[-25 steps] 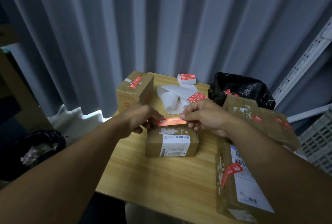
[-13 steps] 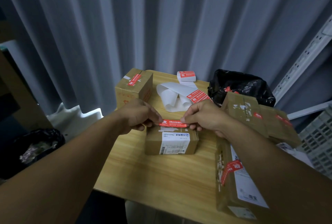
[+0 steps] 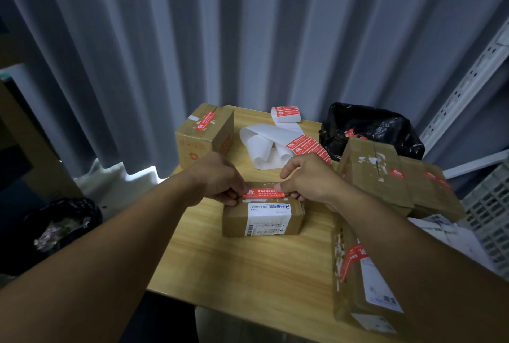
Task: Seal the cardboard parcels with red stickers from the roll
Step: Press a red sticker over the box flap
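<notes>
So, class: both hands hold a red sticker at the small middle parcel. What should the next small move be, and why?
Probably press the red sticker flat onto the small parcel. The left hand and right hand pinch its ends, stretched over the parcel's top, and it looks not yet smoothed down.

Both bare forearms are stretched forward from the lower corners of the view and angled inward, so that the wrists are set just above the small parcel (image 3: pixel 263 221). The left hand (image 3: pixel 217 178) is held at the parcel's upper left edge, knuckles up and fingers curled under, and the left end of the red sticker (image 3: pixel 261 194) is pinched by it. The right hand (image 3: pixel 309 177) is held at the parcel's upper right edge. The sticker's right end is pinched there at the thumb tip, and the index finger is arched above.
</notes>
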